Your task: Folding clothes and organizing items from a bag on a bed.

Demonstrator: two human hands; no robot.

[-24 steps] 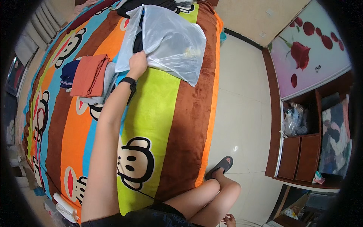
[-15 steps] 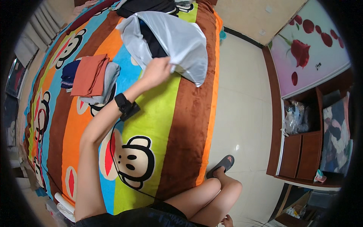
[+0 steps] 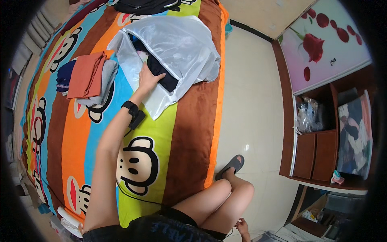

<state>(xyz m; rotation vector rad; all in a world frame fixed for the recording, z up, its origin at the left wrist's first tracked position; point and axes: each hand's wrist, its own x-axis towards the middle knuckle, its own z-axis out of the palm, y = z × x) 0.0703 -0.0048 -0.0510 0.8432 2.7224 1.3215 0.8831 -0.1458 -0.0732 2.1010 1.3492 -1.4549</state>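
Striped cartoon bedspread [image 3: 189, 133], left hand [image 3: 148, 78] flat on dark garment [image 3: 161, 73], translucent bag [image 3: 177, 48]

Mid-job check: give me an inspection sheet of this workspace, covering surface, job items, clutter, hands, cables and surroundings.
Surface: bed with striped cartoon-monkey blanket, spread flat.
Job's things: translucent white plastic bag lying open on the blanket, a black garment partly inside its mouth.
Clutter: stack of folded clothes, orange piece on top, grey and navy beneath, left of the bag; dark clothing at the far edge.
Grippers: left hand flat on the black garment, black wrist device on its wrist; right hand low beside the legs, holding nothing that I can see.
Cables: thin black cord across the blanket's near edge.
Surroundings: tiled floor, grey slipper, wooden cabinet, rose-print panel.
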